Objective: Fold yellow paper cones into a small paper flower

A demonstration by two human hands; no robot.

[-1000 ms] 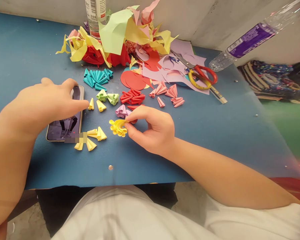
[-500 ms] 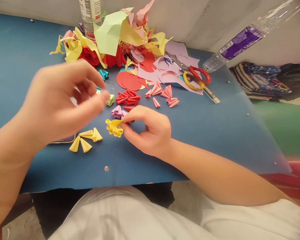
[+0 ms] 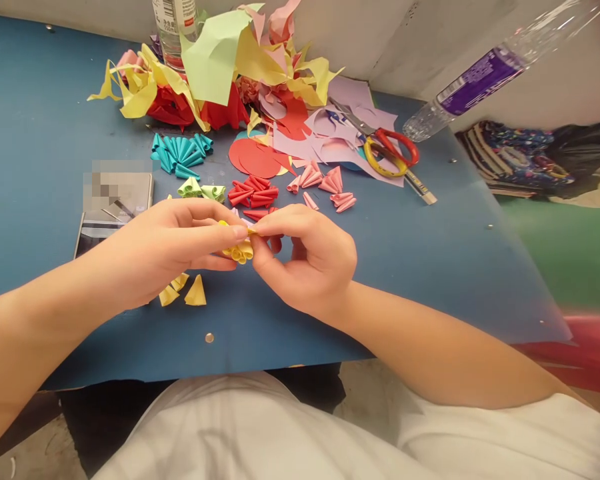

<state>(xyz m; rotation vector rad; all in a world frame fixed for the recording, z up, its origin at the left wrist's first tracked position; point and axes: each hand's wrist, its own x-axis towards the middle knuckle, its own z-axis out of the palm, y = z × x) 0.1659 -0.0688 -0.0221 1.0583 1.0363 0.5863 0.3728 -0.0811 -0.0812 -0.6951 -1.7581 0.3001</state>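
A bunch of yellow paper cones (image 3: 241, 253), rolled with round open ends, is pinched between my two hands. My right hand (image 3: 307, 257) is closed, thumb and forefinger gripping the narrow tips. From the other side my left hand (image 3: 180, 240) presses its thumb and fingers against the bunch and covers part of it. Several loose yellow cones (image 3: 195, 292) lie on the table below my left hand. Beyond the hands sit groups of red cones (image 3: 255, 193), light green cones (image 3: 189, 187), teal cones (image 3: 180, 157) and pink cones (image 3: 331, 180). Lilac cones are mostly hidden behind my fingers.
A phone (image 3: 147, 190) lies left on the blue table (image 3: 290, 340). Crumpled paper scraps (image 3: 213, 57), red paper circles (image 3: 257, 158) and scissors (image 3: 390, 150) lie at the back. One bottle (image 3: 174, 30) stands behind the scraps; another bottle (image 3: 480, 80) leans at the right.
My left hand has come down and right from above the table to the yellow bunch, uncovering the teal cones and phone. The loose yellow cones are partly rearranged. My right hand keeps its pinch.
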